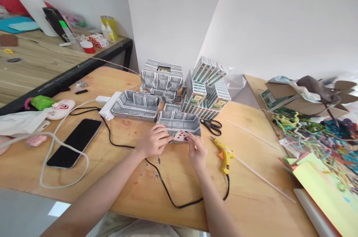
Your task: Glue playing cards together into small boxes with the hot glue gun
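A small open tray (pixel 186 117) built from patterned grey playing cards sits on the table in front of me. At its front wall are red-suited playing cards (pixel 180 136), faces toward me. My left hand (pixel 155 141) is closed at the tray's front left corner, fingertips by the cards' left end. My right hand (pixel 197 149) pinches the right end of the cards. Just behind stand a longer card tray (pixel 135 104) and a box covered in card backs (pixel 162 75). To the right of the small tray lie black scissors (pixel 212 127) and a yellow glue gun (pixel 226 155).
Stacked card packs (pixel 197 93) stand behind the small tray. A phone (pixel 75 143), a white power strip (pixel 110 107) and cables lie left. The glue gun's black cord (pixel 167 188) loops across the front. Glue sticks (pixel 264 179), coloured paper (pixel 321 188) and pipe cleaners (pixel 321 140) are right.
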### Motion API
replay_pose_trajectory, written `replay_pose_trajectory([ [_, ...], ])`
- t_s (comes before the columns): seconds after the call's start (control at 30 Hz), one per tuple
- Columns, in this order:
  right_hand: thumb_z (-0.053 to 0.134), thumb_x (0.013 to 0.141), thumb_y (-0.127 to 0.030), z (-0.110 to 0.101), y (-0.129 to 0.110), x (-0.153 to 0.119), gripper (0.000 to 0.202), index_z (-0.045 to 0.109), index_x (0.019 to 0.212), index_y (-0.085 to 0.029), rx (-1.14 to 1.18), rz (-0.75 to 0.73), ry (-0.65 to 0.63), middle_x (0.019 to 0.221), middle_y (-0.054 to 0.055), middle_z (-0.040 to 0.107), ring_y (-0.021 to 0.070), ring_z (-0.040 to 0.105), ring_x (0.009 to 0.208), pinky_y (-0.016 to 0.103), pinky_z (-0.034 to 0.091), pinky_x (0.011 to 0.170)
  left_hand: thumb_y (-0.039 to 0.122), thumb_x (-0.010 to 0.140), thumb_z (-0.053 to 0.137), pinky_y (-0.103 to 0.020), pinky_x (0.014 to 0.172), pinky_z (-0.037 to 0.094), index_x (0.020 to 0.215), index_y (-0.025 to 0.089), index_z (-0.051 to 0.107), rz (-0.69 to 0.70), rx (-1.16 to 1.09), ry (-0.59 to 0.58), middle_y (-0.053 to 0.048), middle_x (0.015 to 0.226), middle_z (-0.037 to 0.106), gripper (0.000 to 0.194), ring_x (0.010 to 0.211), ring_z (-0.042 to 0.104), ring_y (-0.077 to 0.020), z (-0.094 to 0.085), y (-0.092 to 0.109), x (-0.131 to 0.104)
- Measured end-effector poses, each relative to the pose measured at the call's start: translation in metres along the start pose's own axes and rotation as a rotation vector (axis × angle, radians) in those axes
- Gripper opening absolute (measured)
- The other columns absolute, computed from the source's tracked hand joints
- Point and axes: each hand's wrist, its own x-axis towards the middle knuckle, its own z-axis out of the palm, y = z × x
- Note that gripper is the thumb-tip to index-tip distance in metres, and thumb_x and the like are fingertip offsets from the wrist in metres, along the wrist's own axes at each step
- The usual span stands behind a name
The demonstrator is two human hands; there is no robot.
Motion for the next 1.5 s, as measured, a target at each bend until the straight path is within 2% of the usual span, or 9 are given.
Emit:
replay_pose_trajectory([
  [0.17,0.038,0.083,-0.011,-0.005,-0.001,0.001,0.030,0.065,0.090,-0.023,-0.072,-0.082,-0.043,0.077,0.004,0.067,0.0167,0.061,0.075,0.032,0.049,0.070,0.008,0.076,0.047,-0.044,0.087,0.044,0.107,0.024,0.060,-0.017,-0.017,-0.008,-0.003,0.081,0.063,0.037,0.082,0.056,-0.0172,0.001,-0.001,-0.001],
  [0.43,0.035,0.074,-0.003,-0.011,-0.009,0.005,0.038,0.065,0.090,-0.021,-0.156,-0.123,-0.085,0.074,0.004,0.065,0.0152,0.059,0.067,0.027,0.048,0.061,0.006,0.075,0.048,-0.042,0.088,0.044,0.105,0.022,0.061,0.003,-0.011,-0.002,-0.003,0.078,0.062,0.037,0.081,0.054,-0.0164,0.001,-0.001,-0.001],
  [0.57,0.034,0.072,0.001,-0.012,-0.010,0.009,0.041,0.064,0.090,-0.019,-0.096,-0.136,-0.111,0.073,0.004,0.065,0.0169,0.058,0.074,0.030,0.049,0.067,0.007,0.076,0.047,-0.042,0.087,0.044,0.100,0.021,0.062,-0.029,-0.030,0.001,-0.003,0.078,0.062,0.031,0.079,0.054,-0.0160,0.001,0.001,0.001],
  [0.8,0.035,0.077,0.000,-0.012,-0.010,0.010,0.039,0.064,0.091,-0.021,-0.045,-0.104,-0.140,0.071,0.003,0.064,0.0176,0.057,0.074,0.031,0.049,0.067,0.015,0.080,0.050,-0.042,0.086,0.043,0.092,0.020,0.064,-0.142,-0.115,0.001,-0.004,0.080,0.065,0.019,0.079,0.056,-0.0167,-0.001,0.008,0.006],
  [0.93,0.037,0.079,-0.001,-0.014,-0.010,0.010,0.036,0.064,0.092,-0.021,-0.001,-0.107,-0.143,0.076,0.004,0.065,0.0172,0.057,0.076,0.031,0.049,0.068,0.020,0.079,0.057,-0.040,0.089,0.041,0.090,0.022,0.065,-0.176,-0.105,0.064,-0.002,0.081,0.067,0.014,0.079,0.058,-0.0151,0.002,0.012,0.009],
  [1.13,0.045,0.079,-0.004,-0.021,-0.008,0.014,0.029,0.065,0.087,-0.024,0.190,-0.132,-0.228,0.080,0.004,0.067,0.0167,0.060,0.080,0.033,0.050,0.072,0.017,0.078,0.059,-0.037,0.085,0.042,0.083,0.024,0.066,-0.174,-0.122,0.144,0.001,0.077,0.069,0.011,0.075,0.061,-0.0127,0.008,0.011,0.009],
  [1.3,0.046,0.081,-0.005,-0.024,-0.009,0.017,0.025,0.064,0.078,-0.022,0.207,-0.139,-0.276,0.081,0.004,0.066,0.0160,0.060,0.079,0.032,0.049,0.068,0.015,0.078,0.059,-0.034,0.078,0.042,0.080,0.024,0.066,-0.155,-0.151,0.129,0.002,0.076,0.070,0.012,0.073,0.061,-0.0127,0.006,0.011,0.009],
  [1.5,0.045,0.083,-0.005,-0.021,-0.007,0.015,0.025,0.062,0.077,-0.023,0.148,-0.199,-0.281,0.085,0.004,0.066,0.0157,0.058,0.080,0.032,0.048,0.067,0.016,0.079,0.058,-0.035,0.078,0.041,0.084,0.023,0.065,-0.194,-0.149,0.062,0.001,0.080,0.069,0.012,0.077,0.060,-0.0140,0.004,0.011,0.007],
])
